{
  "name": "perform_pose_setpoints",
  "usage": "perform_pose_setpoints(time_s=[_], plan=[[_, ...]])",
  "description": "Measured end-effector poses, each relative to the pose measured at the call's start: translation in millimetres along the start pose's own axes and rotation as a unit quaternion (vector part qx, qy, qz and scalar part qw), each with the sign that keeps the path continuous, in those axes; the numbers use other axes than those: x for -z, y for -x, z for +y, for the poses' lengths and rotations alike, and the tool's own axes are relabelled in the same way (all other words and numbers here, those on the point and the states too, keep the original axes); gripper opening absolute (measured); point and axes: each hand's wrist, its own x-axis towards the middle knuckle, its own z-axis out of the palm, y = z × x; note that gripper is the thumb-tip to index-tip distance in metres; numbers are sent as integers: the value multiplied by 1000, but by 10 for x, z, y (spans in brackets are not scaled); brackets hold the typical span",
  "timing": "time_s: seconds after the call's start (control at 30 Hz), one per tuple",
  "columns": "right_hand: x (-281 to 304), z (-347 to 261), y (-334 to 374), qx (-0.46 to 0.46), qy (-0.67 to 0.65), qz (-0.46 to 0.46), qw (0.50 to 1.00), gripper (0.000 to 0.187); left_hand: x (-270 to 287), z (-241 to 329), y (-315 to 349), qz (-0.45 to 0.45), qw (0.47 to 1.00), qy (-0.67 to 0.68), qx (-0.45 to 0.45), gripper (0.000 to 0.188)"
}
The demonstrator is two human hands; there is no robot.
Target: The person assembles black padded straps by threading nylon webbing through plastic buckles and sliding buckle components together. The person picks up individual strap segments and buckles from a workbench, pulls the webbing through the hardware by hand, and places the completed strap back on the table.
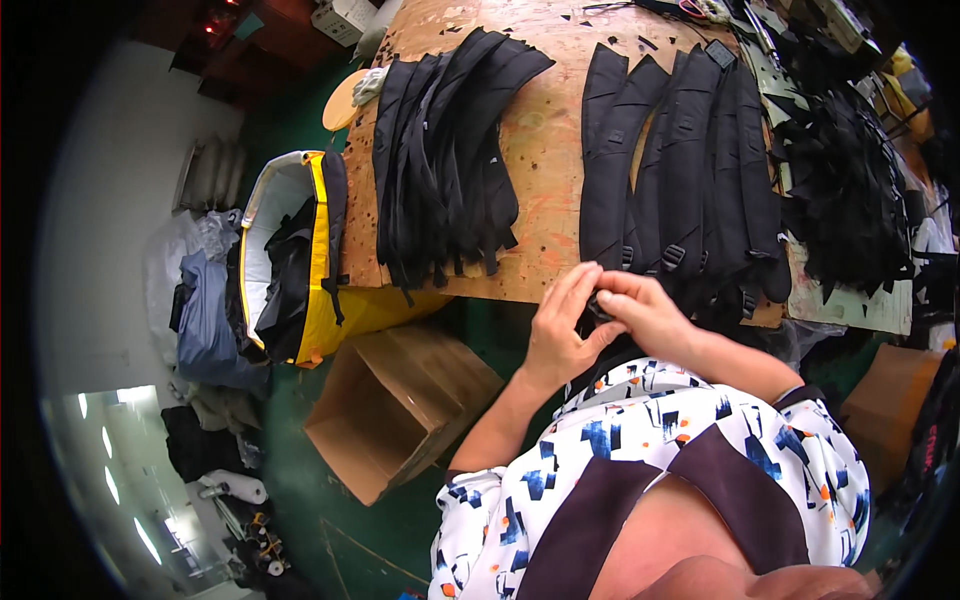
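Both hands meet at the table's front edge, in front of my body. My left hand (562,325) and my right hand (650,312) are closed together around a small black piece (599,306); most of it is covered by the fingers, so its kind is unclear. Just beyond the hands lies a row of black padded shoulder straps (687,130) with plastic buckles (673,257) at their near ends. To the left, a second pile of black straps (440,160) hangs slightly over the table's edge.
The wooden table (545,110) carries scraps and scissors (692,9) at its far side. Black pieces (850,190) are heaped at the right. A yellow-edged bag (318,260) stands left of the table, near an open cardboard box (400,400). Another box (885,410) sits at the right.
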Motion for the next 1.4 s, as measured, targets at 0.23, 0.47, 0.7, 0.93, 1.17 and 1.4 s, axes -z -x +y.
perform_pose_setpoints(time_s=[0.23,0.47,0.7,0.93,1.17,1.4], plan=[[-25,219,171,-58,-13,14,998,44,-309,-3,442,86,931,309,172,53],[-13,75,47,-90,249,-13,964,30,-201,-254,648,50,930,272,242,29],[440,-53,-47,95,474,108,869,9,-38,-520,701,73,886,334,314,20],[317,371,-27,-189,338,95,917,30,-501,-658,620,3,810,450,376,23],[376,418,-155,-156,208,126,957,17,-444,-624,487,-35,827,451,334,21],[446,372,-209,-219,-207,117,946,9,-408,-490,412,-2,814,490,313,24]])
